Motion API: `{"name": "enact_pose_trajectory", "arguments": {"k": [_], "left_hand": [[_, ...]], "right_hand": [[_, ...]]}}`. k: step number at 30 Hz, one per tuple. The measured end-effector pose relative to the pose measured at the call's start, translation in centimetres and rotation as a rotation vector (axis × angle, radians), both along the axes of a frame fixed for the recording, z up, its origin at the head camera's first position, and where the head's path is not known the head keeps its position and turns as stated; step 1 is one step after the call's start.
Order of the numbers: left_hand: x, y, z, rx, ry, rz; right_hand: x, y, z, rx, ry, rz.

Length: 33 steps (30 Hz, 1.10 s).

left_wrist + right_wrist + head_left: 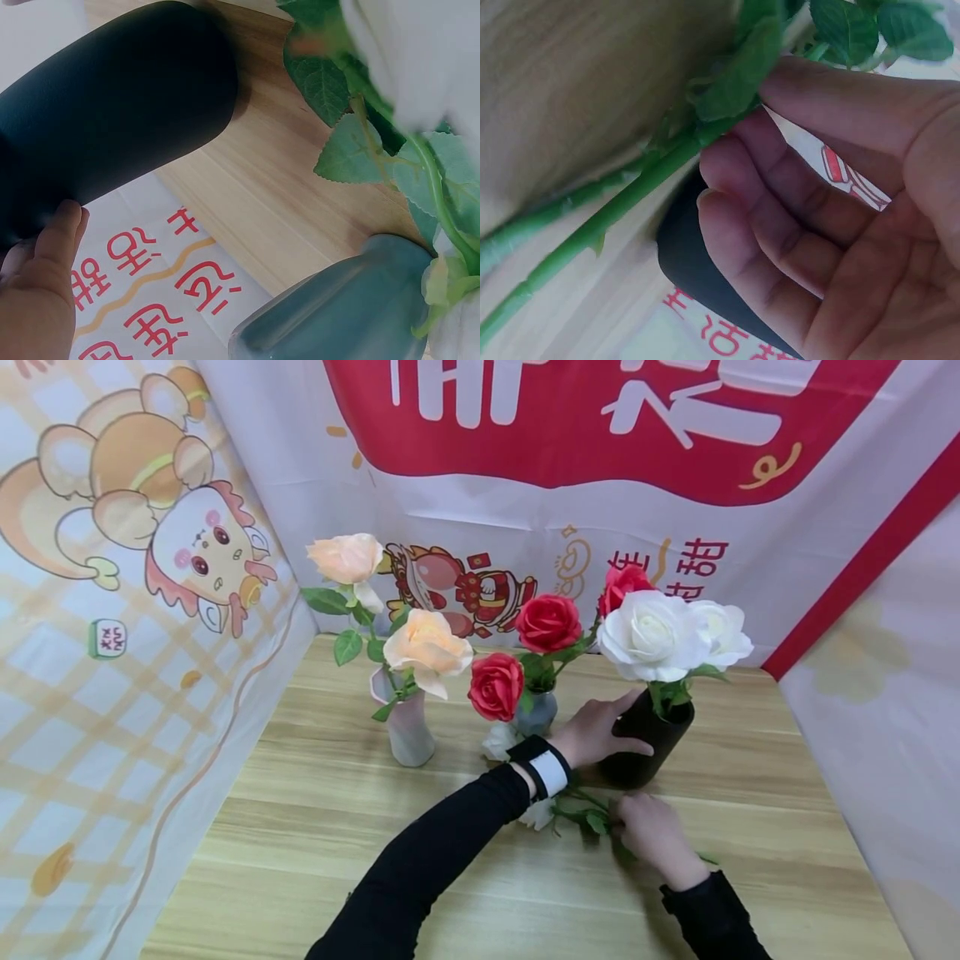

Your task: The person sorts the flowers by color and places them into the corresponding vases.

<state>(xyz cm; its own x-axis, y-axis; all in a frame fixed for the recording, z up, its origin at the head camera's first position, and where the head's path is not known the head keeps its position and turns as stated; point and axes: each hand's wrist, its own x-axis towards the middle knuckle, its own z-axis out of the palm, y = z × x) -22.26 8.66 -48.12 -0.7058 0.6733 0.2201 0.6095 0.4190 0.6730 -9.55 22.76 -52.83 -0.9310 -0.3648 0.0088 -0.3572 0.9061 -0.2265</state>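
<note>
My left hand (596, 732) grips the side of a black vase (637, 760), thumb and fingers spread around it. White roses (652, 631) stand in this vase, which leans slightly. In the left wrist view, fingers (56, 251) lie against the dark vase wall (127, 105). Just in front of the vase, my right hand (652, 831) pinches the green stem (622, 199) of a white rose (538, 814) that lies low over the table. Thumb and fingertips meet at the stem beside its leaves (742, 82). A second stem runs alongside; whether it is held I cannot tell.
A grey-blue vase (536, 714) with red roses (549, 623) stands left of the black one. Farther left is a pinkish-white vase (411, 735) with peach roses (427, 647). Another white bloom (498, 742) lies by my left wrist. Printed cloth (465, 510) walls the wooden table (315, 827).
</note>
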Motion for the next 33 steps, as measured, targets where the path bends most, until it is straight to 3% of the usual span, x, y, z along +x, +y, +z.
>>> {"name": "enact_pose_trajectory", "arguments": {"k": [6, 13, 18, 25, 33], "left_hand": [[-0.1, 0.0, -0.1, 0.003, 0.007, 0.001], [0.0, 0.0, -0.1, -0.007, 0.017, 0.008], [0.1, 0.0, -0.1, -0.01, 0.023, 0.009], [0.2, 0.0, 0.1, -0.003, -0.002, 0.0], [0.3, -0.1, 0.4, -0.014, 0.006, -0.002]], "right_hand": [[0.4, 0.8, 1.6, -0.011, 0.028, -0.002], [0.9, 2.2, 4.6, -0.036, 0.123, 0.002], [1.2, 3.0, 6.7, -0.091, 0.203, 0.052], [1.4, 3.8, 8.2, -0.27, 0.385, 0.154], [1.0, 4.7, 8.7, -0.465, 0.51, 0.215]]}}
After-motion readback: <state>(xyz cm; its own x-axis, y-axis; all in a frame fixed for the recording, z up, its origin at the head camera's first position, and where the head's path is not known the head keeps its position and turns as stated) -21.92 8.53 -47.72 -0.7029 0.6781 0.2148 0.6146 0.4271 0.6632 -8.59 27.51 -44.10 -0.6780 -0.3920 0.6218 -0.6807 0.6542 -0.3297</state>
